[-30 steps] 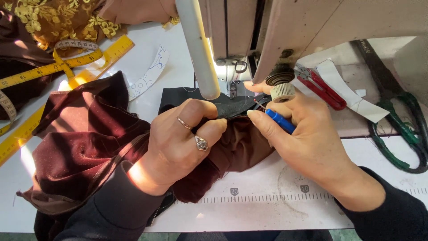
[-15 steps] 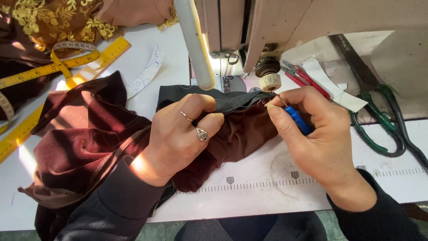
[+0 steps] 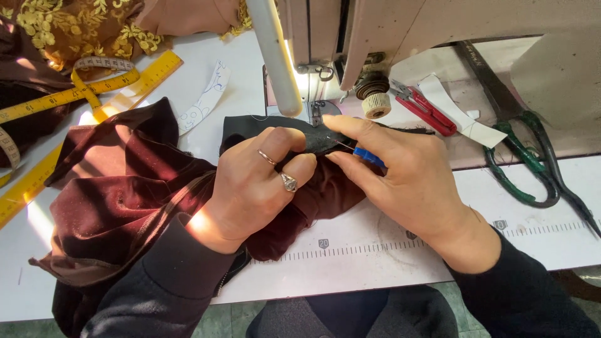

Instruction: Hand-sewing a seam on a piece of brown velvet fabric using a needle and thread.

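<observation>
White sewing-table top [image 3: 375,250], printed with a ruler scale, carries everything under the head of a sewing machine [image 3: 388,31]. At the centre lies a dark maroon fabric [image 3: 125,206] with a black strip [image 3: 250,128] along its upper edge, just in front of the needle area. The left hand [image 3: 256,188] presses down on the fabric, fingers curled and bunching it. The right hand [image 3: 400,181] pinches a blue-handled seam ripper [image 3: 368,156], its thin tip laid on the black strip. Judging by this, stitches are being picked out; the next stroke calls for a taut seam and a shallow tip. Beyond lie red thread snips [image 3: 426,109], green-handled scissors [image 3: 526,163], a yellow ruler [image 3: 94,87], and a tape measure [image 3: 94,66].
</observation>
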